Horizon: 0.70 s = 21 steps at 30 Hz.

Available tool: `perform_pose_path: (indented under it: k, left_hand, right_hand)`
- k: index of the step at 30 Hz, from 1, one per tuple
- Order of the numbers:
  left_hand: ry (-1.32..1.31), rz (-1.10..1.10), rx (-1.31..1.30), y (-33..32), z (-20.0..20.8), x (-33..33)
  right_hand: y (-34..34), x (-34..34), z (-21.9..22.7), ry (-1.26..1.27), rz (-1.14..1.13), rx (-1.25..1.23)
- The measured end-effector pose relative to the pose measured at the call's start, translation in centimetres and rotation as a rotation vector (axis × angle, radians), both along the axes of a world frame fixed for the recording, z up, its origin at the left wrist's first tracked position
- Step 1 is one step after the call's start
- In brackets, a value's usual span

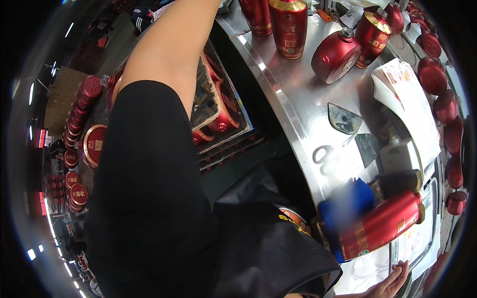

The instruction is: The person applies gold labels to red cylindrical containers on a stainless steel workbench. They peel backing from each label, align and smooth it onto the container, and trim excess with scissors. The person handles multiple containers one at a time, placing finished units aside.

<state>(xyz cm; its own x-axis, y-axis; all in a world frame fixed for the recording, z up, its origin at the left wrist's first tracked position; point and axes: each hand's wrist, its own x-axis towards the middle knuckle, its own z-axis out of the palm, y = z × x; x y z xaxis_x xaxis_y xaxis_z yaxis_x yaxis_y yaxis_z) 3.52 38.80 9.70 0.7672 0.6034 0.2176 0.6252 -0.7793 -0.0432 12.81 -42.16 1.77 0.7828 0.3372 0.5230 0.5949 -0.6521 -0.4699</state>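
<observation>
My left arm in a black sleeve (149, 164) stretches up across the picture and leaves it at the top edge, so my left hand is out of sight. At the lower right my right hand (395, 280) is empty, its fingers extended and apart. Just above it a red bottle with gold markings (382, 226) lies on its side at a slant, not gripped by that hand. One end of the bottle rests against a bright blue cloth (360, 196). Beside the cloth is a dark, brush-like block (397, 183). A pale smear blurs part of the cloth.
Scissors (325, 159), a dark glass-like plate (344, 119) and white printed sheets (415, 109) lie on the metal table (293, 107). Red bottles (289, 30) and a round red flask (335, 57) stand farther up. A crate (233, 136) holds more red bottles beside the table.
</observation>
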Motion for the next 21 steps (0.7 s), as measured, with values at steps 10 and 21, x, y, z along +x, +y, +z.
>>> perform_pose_path:
  k: [10,21]
  left_hand:
    - [-0.112,0.020,0.087,-0.8,-0.2,-1.5]
    - [-0.239,0.070,0.044,-10.6,14.4,-6.9]
  right_hand:
    - [0.2,0.1,-0.1,0.003,0.068,0.157]
    - [-0.1,-0.6,0.4,-0.015,0.123,0.289]
